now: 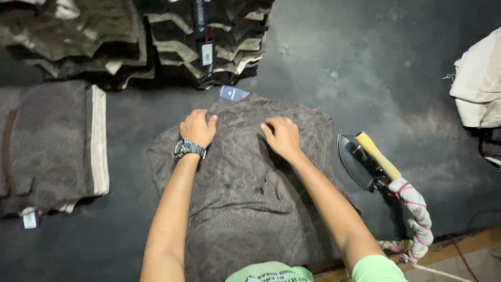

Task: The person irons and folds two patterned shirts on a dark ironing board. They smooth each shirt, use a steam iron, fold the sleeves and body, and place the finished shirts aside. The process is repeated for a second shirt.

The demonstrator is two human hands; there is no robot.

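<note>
1. Iron (360,159) with yellow handle, standing on its heel, right side of dark table (365,68).
2. Cloth-wrapped cord (415,216) trailing from iron.
3. Stacks of folded brown garments (209,42) at the far edge.
4. Folded brown pile (49,146) left.
5. Cream cloth (480,83) far right.

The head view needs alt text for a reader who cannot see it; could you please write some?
Both hands, left hand and right hand, press on a brown patterned garment spread on a dark table. An iron rests to the right; folded garment stacks sit beyond.
</note>
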